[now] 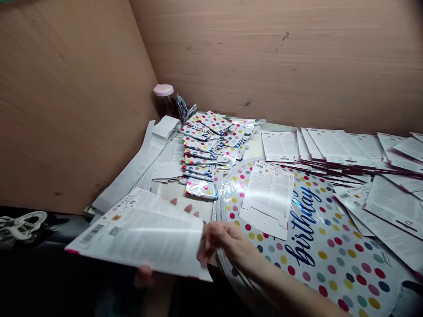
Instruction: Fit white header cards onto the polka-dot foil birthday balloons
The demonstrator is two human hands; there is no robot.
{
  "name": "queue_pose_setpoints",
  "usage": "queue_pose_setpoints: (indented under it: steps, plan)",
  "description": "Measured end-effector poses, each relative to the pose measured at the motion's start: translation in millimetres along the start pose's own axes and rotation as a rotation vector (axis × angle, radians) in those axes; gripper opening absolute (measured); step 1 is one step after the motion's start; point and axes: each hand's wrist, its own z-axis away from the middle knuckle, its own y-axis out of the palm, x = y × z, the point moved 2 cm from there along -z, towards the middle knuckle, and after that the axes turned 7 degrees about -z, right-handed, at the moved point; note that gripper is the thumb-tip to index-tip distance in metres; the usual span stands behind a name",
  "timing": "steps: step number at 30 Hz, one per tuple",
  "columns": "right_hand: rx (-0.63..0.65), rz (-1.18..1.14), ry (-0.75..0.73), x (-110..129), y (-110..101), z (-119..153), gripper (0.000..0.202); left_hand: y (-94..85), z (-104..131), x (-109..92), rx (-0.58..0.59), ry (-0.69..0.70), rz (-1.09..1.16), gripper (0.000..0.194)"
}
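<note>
A white printed card envelope, with a barcode at its left end, is tilted above the table's front edge. My left hand grips it from below, thumb on the near edge and fingertips showing past the far edge. At the envelope's right end, the curled fingers of my right hand close on its edge, slightly blurred. Beside my right forearm lies a stack of round polka-dot foil balloons marked "birthday". On top of them rests another white printed envelope with its flap unfolded.
Folded polka-dot foil balloons are piled behind my hands. Stacks of printed envelopes line the back right. White paper strips lean along the left wooden panel. A pink-lidded jar stands in the corner.
</note>
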Motion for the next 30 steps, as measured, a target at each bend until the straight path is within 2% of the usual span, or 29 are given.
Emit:
queue_pose_setpoints:
  steps: [2, 4, 6, 9, 11, 13, 15, 16, 20, 24, 26, 28, 30]
  plan:
    - [-0.014, 0.512, -0.218, -8, -18, -26, 0.043, -21.6, -7, -10, -0.145, -0.027, 0.262, 0.076]
    - [-0.046, 0.717, -0.331, -23, -33, -51, 0.022, -36.1, -14, -16, -0.289, -0.05, 0.523, 0.071]
    - [-0.045, 0.778, -0.391, -37, -40, -71, 0.009, -42.0, -20, -19, -0.356, -0.062, 0.639, 0.067]
    - [-0.038, 0.847, -0.52, -46, -42, -82, 0.023, -42.7, -28, -16, -0.421, -0.065, 0.695, 0.065]
    - [-0.06, 0.855, -0.615, -38, -41, -74, 0.026, -42.6, -32, -13, -0.503, -0.061, 0.742, 0.068]
    - [-0.144, 0.821, -0.768, -19, -40, -53, 0.025, -41.9, -35, -11, -0.542, -0.089, 0.775, 0.071]
    - [-0.195, 0.768, -0.925, 6, -39, -24, 0.029, -39.2, -38, -9, -0.49, -0.148, 0.784, 0.069]
    - [-0.179, 0.753, -0.98, 17, -37, -11, 0.034, -37.2, -40, -9, -0.452, -0.172, 0.784, 0.068]
    - [0.009, 0.866, -1.009, 44, -32, 25, 0.052, -26.0, -47, -9, -0.346, -0.182, 0.808, 0.068]
    - [0.041, 1.179, -0.902, 42, -30, 33, 0.041, -6.9, -48, -9, -0.258, -0.238, 0.725, 0.074]
    - [0.058, 1.258, -0.876, 37, -24, 35, 0.039, 4.9, -45, -11, -0.193, -0.28, 0.699, 0.081]
    - [0.059, 1.225, -0.893, 34, -16, 37, 0.039, 16.9, -43, -14, -0.085, -0.324, 0.73, 0.088]
    - [0.038, 1.087, -0.904, 30, -9, 40, 0.039, 26.9, -41, -17, 0.027, -0.346, 0.8, 0.094]
